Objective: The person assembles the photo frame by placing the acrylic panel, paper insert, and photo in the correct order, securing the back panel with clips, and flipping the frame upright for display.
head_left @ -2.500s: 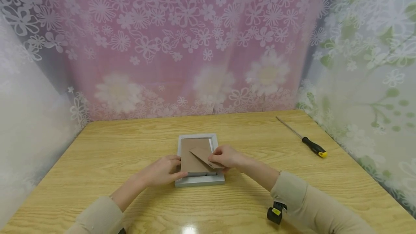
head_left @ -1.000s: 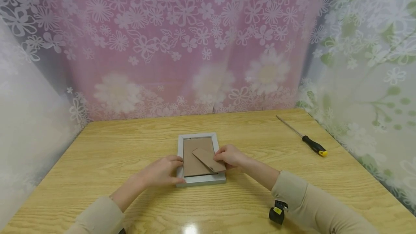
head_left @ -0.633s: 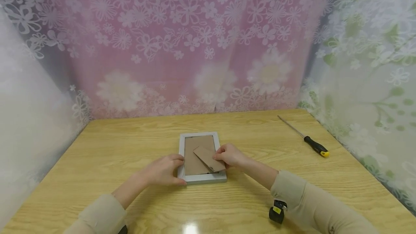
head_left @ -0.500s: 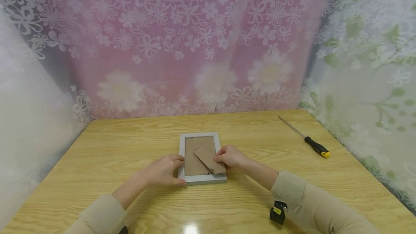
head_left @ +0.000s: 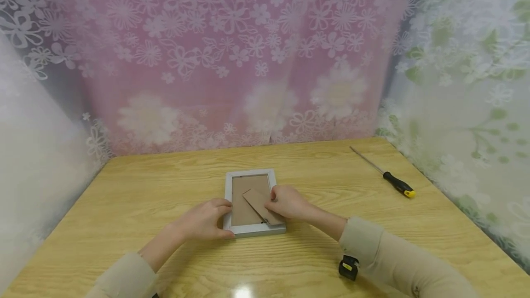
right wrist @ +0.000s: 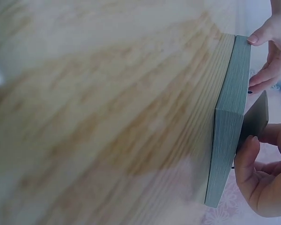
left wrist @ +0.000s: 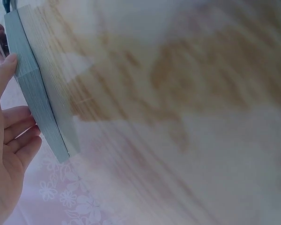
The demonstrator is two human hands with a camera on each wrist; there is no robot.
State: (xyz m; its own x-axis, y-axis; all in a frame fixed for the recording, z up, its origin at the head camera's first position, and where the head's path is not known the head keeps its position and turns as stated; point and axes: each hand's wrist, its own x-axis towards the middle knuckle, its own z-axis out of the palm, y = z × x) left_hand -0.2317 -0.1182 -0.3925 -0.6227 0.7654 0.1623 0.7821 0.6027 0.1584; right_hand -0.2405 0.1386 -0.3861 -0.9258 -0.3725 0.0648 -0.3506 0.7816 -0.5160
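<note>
A silver-grey picture frame (head_left: 258, 230) lies face down on the wooden table, its brown backing board (head_left: 240, 206) sitting inside the rim. From the board a brown easel stand (head_left: 257, 203) rises at a slant, overlapping the near right corner. My left hand (head_left: 204, 220) holds the frame's near left corner, thumb at the near edge and fingers along the left side. My right hand (head_left: 290, 203) pinches the easel stand. In the right wrist view, thumb and forefinger lie on opposite faces of the stand (right wrist: 256, 117). The underside of the board is hidden.
A screwdriver (head_left: 397, 183) with a black and yellow handle lies at the table's right, its shaft pointing away. A small black device (head_left: 348, 267) hangs below the right sleeve. Flowered curtains (head_left: 265, 59) enclose the table's back and sides.
The backing board has shifted toward me and settled into the frame, covering the gap at the near end. My right hand's fingers have curled further over the stand.
</note>
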